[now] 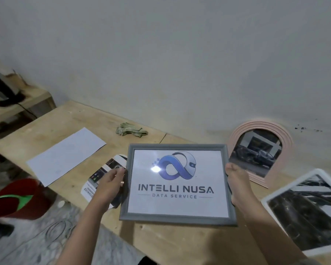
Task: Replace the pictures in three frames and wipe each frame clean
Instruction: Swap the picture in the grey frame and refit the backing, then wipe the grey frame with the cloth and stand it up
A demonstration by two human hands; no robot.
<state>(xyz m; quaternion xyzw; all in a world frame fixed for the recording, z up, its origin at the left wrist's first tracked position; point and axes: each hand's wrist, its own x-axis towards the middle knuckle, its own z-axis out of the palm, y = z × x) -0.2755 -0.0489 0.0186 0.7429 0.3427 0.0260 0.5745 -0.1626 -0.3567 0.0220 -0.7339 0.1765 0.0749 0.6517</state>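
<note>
The grey frame (178,185) is held up off the table (69,119), glass toward the camera, a logo print already seated inside. The left hand (111,182) is curled round the left edge, fingers wrapped behind; the right hand (237,184) is clamped on the right edge, thumb side forward. A glare spot is caught on the glass, so smears cannot be judged from here.

The cloth (131,130) is left crumpled near the wall, well apart from both hands. A blank sheet (65,156) is laid flat to the left, and a printed picture (103,176) is partly hidden beneath the left hand and frame. The pink arch frame (260,148) is propped against the wall to the right; the white frame (306,213) is lying at the table's right edge.

Now the risks. With both hands taken up, one must be freed to reach the cloth, and the frame could tip or slip from a one-sided grip. If it is set down carelessly, the printed picture could be creased under it, or the arch frame, just beside the right hand, could be knocked over. Fresh fingerprints may be pressed onto the glass near both edges. Whether the backing is properly clipped cannot be told; if not, the print could drop out.
</note>
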